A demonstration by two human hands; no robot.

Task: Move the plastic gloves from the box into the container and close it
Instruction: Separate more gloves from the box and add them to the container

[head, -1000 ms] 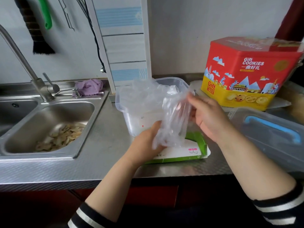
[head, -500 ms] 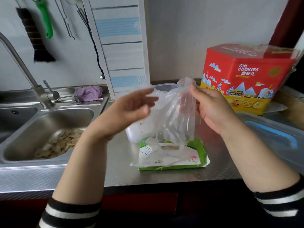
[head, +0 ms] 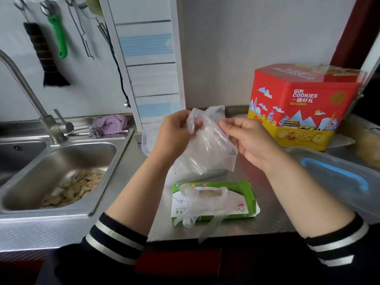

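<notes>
**Gloves held up over the container**

Nearest me on the steel counter (head: 273,204) lies the green box (head: 213,199), its slot open, with a few loose gloves (head: 197,204) trailing out over its front edge and past the counter lip. How many are left inside I cannot tell.

Above it I hold a bunch of plastic gloves (head: 209,145) in the air. My left hand (head: 174,134) pinches its top edge with curled fingers; my right hand (head: 250,140) pinches the other side between thumb and fingertips. The bunch and my left forearm hide most of the clear container (head: 149,138); only its left rim and a strip of its lower wall show.

To the right, the clear lid (head: 339,179) with a blue handle is cut off by the frame. Behind it stands a red cookie tin (head: 304,103). Left is the sink (head: 61,161) with scraps in it, a purple cloth (head: 111,124) behind.

Half a second ago my left hand was open and reaching; now it grips the bunch, which is clear of the box.
</notes>
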